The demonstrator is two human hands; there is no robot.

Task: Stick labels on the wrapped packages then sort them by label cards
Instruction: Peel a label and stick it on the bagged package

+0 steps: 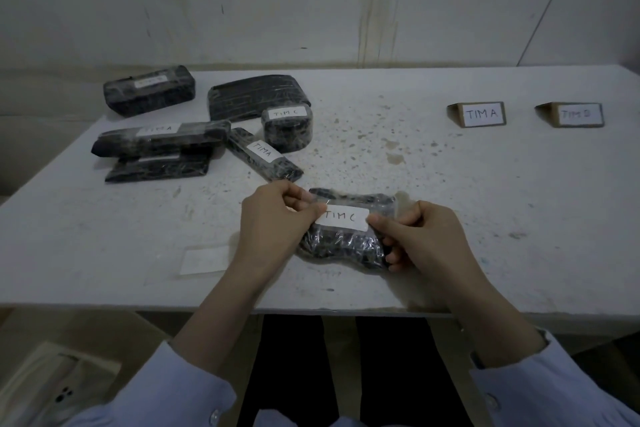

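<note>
Near the table's [450,218] front edge, the left hand [273,222] and right hand [419,236] pinch the wrapped package [343,246] — its label [344,217] reads "TIM C". Far right stand cards — "TIM A" [481,114] and one unreadable [576,114].

6 packages [221,125] lie left, 2 cards [481,114] right.

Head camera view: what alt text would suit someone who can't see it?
A person's left hand holds a white label reading TIM C against a black wrapped package held by the right hand, on a table. More packages lie far left; two cards, one marked TIM A, stand far right.
</note>
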